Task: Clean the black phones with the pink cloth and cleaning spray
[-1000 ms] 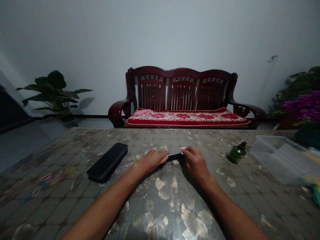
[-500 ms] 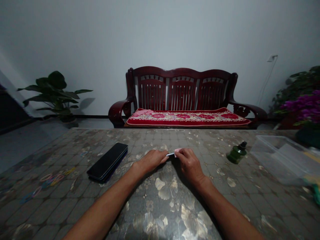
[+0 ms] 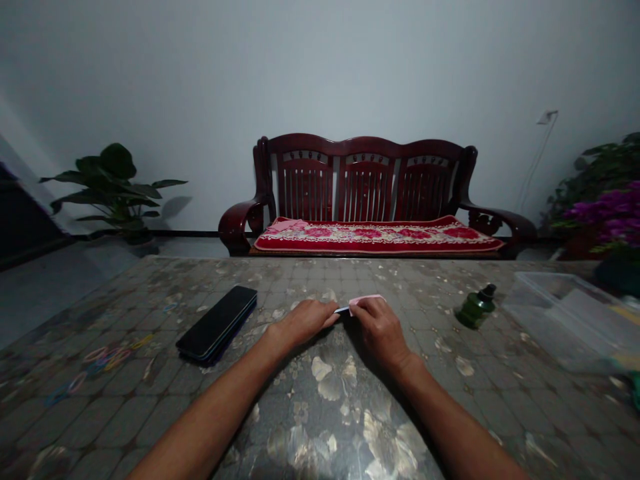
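Both my hands rest on the patterned table (image 3: 320, 400) near its middle. My left hand (image 3: 305, 320) and my right hand (image 3: 379, 327) are closed, pinching a small flat pink and pale piece, apparently folded paper (image 3: 361, 301), between them. The fingertips of the two hands almost touch, and most of the piece is hidden under my right fingers.
A black phone (image 3: 217, 323) lies left of my hands. Coloured rubber bands (image 3: 105, 357) are scattered at the far left. A small green bottle (image 3: 475, 308) lies on its side to the right, beside a clear plastic box (image 3: 575, 320). A wooden bench (image 3: 370, 200) and plants stand behind the table.
My right hand has slid left towards my left hand, so the visible stretch of the piece between them has shortened. The left hand has stayed in place.
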A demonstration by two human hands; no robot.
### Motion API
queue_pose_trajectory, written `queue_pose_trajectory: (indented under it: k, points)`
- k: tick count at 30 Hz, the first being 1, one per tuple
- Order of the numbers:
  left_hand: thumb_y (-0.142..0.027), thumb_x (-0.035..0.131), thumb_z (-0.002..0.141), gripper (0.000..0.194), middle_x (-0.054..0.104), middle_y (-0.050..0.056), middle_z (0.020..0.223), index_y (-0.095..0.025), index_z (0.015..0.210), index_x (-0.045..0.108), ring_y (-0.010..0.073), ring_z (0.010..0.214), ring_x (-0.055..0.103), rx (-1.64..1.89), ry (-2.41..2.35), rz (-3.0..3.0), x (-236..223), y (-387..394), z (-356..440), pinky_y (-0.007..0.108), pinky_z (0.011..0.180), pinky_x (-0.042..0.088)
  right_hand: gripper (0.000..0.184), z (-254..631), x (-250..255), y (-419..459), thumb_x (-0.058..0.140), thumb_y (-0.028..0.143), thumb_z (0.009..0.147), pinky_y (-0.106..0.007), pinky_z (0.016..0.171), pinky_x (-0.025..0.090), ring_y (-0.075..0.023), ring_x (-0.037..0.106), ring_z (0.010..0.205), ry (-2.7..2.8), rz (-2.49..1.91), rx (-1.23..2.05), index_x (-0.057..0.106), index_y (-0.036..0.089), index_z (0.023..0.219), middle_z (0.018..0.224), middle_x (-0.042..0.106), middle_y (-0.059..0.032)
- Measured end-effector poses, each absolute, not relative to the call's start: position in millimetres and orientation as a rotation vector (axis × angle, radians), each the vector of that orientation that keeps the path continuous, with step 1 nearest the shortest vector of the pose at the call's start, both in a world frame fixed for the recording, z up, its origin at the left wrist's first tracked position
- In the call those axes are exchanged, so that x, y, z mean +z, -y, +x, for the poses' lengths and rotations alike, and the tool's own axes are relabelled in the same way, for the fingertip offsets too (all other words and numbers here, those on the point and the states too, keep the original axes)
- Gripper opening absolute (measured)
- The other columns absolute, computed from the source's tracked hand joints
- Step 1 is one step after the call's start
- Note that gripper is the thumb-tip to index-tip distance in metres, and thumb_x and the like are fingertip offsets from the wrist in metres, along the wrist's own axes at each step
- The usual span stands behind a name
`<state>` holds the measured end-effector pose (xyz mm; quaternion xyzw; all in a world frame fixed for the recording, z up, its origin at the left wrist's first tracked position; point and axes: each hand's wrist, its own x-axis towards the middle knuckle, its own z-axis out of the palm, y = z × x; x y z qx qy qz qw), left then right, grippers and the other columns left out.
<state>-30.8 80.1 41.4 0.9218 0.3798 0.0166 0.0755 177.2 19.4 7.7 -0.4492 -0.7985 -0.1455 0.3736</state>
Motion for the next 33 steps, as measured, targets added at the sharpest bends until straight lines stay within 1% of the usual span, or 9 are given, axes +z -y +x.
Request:
queue_pose_trajectory:
  k: [4,11,17,18,20,22,24,28,33]
  points:
    - [-0.035,0.046,0.103,0.028,0.076,0.011,0.099,-0.021,0.113,0.068,0.0274,0.091,0.073,0.068,-1.123,2.779,41,-80,-31,0.032,0.079,0.052,0.024,176,9,-19,0.056,0.013,0.094,-0.037,0.085,0.049,-0.0239,0.058,0.096,2.058,-1.123,-0.328,0.071,0.022,0.111,0.101,0.068,-0.0097]
    - [-0.030,0.051,0.097,0.023,0.075,0.012,0.094,-0.020,0.105,0.070,0.0290,0.088,0.073,0.016,-1.192,2.777,47,-76,-22,0.034,0.077,0.053,0.036,210,3,-30,0.048,0.007,0.086,-0.037,0.083,0.050,-0.0236,0.059,0.093,1.704,-1.282,-0.157,0.076,0.022,0.103,0.095,0.068,-0.0083]
    - [-0.025,0.050,0.093,0.024,0.076,0.016,0.092,-0.017,0.100,0.072,0.0307,0.089,0.074,-0.047,-1.208,2.798,52,-71,-4,0.036,0.077,0.054,0.031,211,-6,-44,0.053,0.021,0.081,-0.036,0.084,0.052,-0.0228,0.064,0.092,1.319,-1.311,0.198,0.080,0.020,0.096,0.094,0.070,-0.0082]
    - [-0.024,0.050,0.093,0.024,0.076,0.016,0.092,-0.017,0.101,0.072,0.0303,0.089,0.074,-0.054,-1.210,2.796,52,-70,-2,0.035,0.077,0.054,0.028,212,-8,-47,0.056,0.025,0.080,-0.035,0.082,0.052,-0.0227,0.065,0.091,1.227,-1.311,0.280,0.080,0.019,0.094,0.093,0.071,-0.0083]
    - [-0.024,0.049,0.094,0.025,0.076,0.015,0.093,-0.018,0.103,0.071,0.0291,0.089,0.074,-0.060,-1.226,2.777,52,-66,1,0.035,0.077,0.054,0.027,212,-13,-52,0.065,0.033,0.076,-0.031,0.070,0.052,-0.0213,0.065,0.079,1.011,-1.298,0.486,0.080,0.016,0.091,0.084,0.072,-0.0073]
    - [-0.023,0.048,0.095,0.026,0.076,0.014,0.094,-0.019,0.106,0.070,0.0280,0.089,0.074,-0.056,-1.245,2.748,50,-63,2,0.033,0.077,0.054,0.034,213,-17,-56,0.074,0.038,0.069,-0.026,0.056,0.046,-0.0180,0.061,0.064,0.799,-1.249,0.710,0.079,0.013,0.091,0.071,0.070,-0.0048]
    - [-0.023,0.047,0.095,0.026,0.076,0.014,0.096,-0.019,0.109,0.069,0.0277,0.090,0.074,-0.047,-1.256,2.719,48,-59,3,0.033,0.077,0.054,0.039,214,-18,-56,0.080,0.038,0.061,-0.023,0.049,0.041,-0.0149,0.057,0.055,0.661,-1.197,0.845,0.078,0.012,0.090,0.064,0.068,-0.0027]
    - [-0.019,0.046,0.095,0.031,0.076,0.014,0.105,-0.020,0.120,0.063,0.0276,0.095,0.073,0.012,-1.231,2.646,44,-52,5,0.034,0.081,0.054,0.035,212,-12,-52,0.080,0.031,0.052,-0.022,0.045,0.041,-0.0131,0.054,0.052,0.579,-1.158,0.914,0.078,0.013,0.082,0.062,0.067,-0.0012]
    - [-0.013,0.043,0.093,0.045,0.071,0.011,0.123,-0.023,0.136,0.054,0.0251,0.112,0.068,0.197,-1.161,2.558,35,-43,7,0.034,0.095,0.052,0.032,204,-3,-47,0.076,0.028,0.050,-0.022,0.041,0.040,-0.0122,0.052,0.049,0.530,-1.129,0.948,0.077,0.015,0.079,0.059,0.066,-0.0004]
